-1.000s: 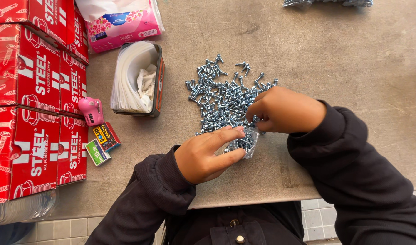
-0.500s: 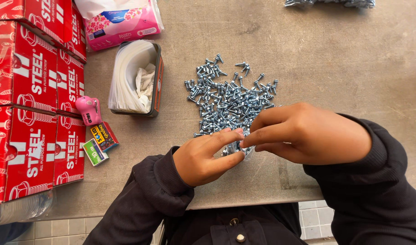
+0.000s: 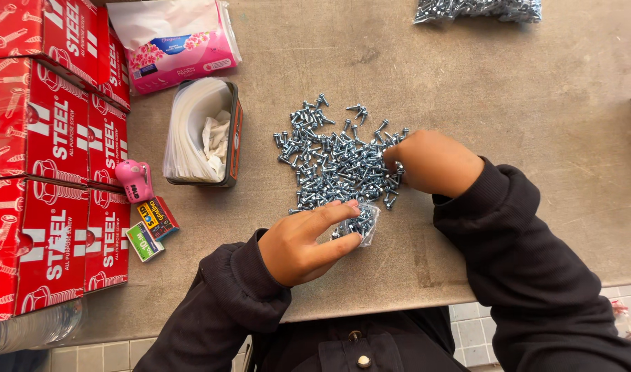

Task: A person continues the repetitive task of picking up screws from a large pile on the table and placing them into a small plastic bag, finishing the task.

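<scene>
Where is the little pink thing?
In the head view, the small pink object sits on the table's left side, against the red boxes, just left of the container of clear bags.

The right hand (image 3: 432,162) curls over the screw pile (image 3: 336,162), hiding its fingertips (whatever they pinch cannot be seen); the top edge crops a bagged heap of screws (image 3: 477,9).

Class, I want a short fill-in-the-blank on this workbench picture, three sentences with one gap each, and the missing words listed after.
1. The left hand holds a small clear ____ with screws in it.
2. The right hand reaches into the loose pile of screws on the ____.
3. The stacked boxes at the left edge are ____ in colour.

Missing words: bag; table; red
</scene>
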